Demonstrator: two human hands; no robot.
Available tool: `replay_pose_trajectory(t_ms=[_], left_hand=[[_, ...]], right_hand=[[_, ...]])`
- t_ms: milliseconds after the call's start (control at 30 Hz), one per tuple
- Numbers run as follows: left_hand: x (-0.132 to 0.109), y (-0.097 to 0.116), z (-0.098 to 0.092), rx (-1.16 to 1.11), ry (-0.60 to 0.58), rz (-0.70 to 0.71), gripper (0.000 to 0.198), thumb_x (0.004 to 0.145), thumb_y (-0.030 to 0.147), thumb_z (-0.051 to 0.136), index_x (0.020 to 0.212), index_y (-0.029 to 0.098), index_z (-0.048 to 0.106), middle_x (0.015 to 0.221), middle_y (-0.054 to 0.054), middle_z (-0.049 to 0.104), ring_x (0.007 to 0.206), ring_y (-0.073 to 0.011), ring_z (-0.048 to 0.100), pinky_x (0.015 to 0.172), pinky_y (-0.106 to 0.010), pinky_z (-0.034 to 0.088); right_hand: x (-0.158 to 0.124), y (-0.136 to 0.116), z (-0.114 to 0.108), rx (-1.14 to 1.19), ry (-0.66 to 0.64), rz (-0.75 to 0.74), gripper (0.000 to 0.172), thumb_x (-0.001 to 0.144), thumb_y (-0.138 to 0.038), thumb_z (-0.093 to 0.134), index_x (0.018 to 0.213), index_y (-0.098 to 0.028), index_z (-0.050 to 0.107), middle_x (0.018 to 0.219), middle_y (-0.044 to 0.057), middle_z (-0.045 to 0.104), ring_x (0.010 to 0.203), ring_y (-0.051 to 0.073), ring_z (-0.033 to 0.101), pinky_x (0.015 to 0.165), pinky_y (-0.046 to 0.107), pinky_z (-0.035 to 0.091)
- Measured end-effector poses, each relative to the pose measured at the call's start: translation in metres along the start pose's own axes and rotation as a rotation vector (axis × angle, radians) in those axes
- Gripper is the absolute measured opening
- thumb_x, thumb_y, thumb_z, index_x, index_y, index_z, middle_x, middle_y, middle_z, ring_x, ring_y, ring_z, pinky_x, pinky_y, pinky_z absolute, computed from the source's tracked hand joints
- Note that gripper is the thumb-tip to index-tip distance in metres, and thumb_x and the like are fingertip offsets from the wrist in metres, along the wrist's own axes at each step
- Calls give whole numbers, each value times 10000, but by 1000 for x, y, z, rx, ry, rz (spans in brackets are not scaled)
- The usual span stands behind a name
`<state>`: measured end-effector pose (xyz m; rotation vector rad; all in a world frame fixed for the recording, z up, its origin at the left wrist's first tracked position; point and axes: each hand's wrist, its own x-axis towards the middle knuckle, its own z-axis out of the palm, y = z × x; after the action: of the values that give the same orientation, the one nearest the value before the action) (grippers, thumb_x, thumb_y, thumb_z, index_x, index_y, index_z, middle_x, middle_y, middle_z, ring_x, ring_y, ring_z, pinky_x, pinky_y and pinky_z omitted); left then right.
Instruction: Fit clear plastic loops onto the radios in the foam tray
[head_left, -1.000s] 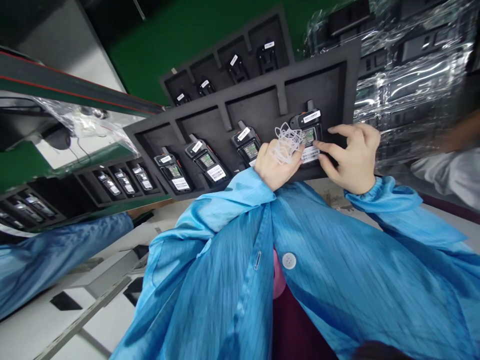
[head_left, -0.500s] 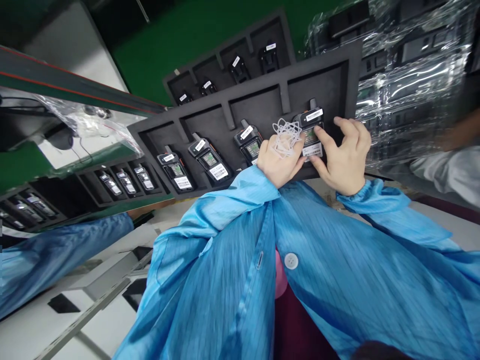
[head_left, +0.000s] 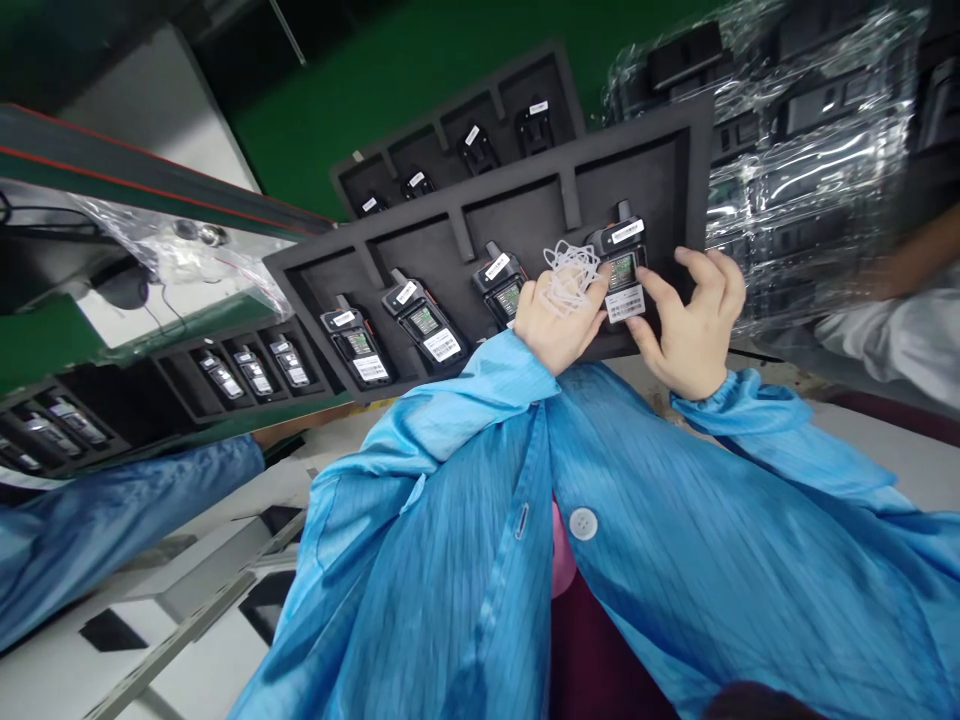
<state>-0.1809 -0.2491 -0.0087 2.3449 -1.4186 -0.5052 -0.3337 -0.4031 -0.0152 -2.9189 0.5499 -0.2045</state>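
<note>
Since half a second ago: right hand [head_left: 694, 325] has shifted its index fingertip off the handheld radio's [head_left: 624, 285] screen to its edge, baring the display; handling seems unfinished. Right grip spread; left hand's [head_left: 556, 328] unclear under tangled white cords [head_left: 572, 264]. Radio: foam tray's [head_left: 699, 180] end compartment.

Surroundings of the green worktop [head_left: 360, 100]
Clear plastic trays [head_left: 832, 165] lie at right; a co-worker's blue sleeve [head_left: 135, 515], left.
</note>
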Motion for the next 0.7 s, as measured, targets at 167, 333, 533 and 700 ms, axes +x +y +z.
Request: replay_pose_trajectory(t_ms=[167, 333, 533, 700], left_hand=[[-18, -23, -24, -238, 203, 79, 472, 1047, 318, 345, 1454, 176, 538, 1387, -143, 610, 1297, -271, 550, 1133, -443, 412], [-50, -45, -50, -325, 342, -74, 413, 1027, 331, 400, 1369, 185, 578, 1245, -105, 667, 1157, -232, 617, 1039, -391, 480], [-64, -52, -51, 16, 93, -411, 325, 981, 358, 491, 1126, 167, 709, 1063, -140, 699, 1042, -306, 638, 940, -454, 482], [-53, -44, -48, 108, -27, -437, 399, 998, 339, 460, 1274, 176, 697, 1213, -184, 662, 1143, -345, 612, 959, -489, 463]], right_hand=[[-10, -4, 0, 7, -16, 20, 559, 979, -555, 490, 1464, -296, 589, 1594, 98, 353, 1465, 382, 290, 1199, 618, 261], [-3, -20, -3, 54, -134, 35, 553, 961, -573, 519, 1446, -322, 604, 1624, 80, 319, 1488, 404, 242, 1208, 659, 183], [9, -24, -5, 107, -12, -19, 530, 979, -524, 480, 1398, -241, 640, 1572, 130, 344, 1472, 400, 263, 1194, 630, 272], [23, -46, -7, 205, 234, -73, 463, 943, -442, 545, 1323, -213, 677, 1465, 136, 437, 1402, 375, 352, 1193, 601, 311]])
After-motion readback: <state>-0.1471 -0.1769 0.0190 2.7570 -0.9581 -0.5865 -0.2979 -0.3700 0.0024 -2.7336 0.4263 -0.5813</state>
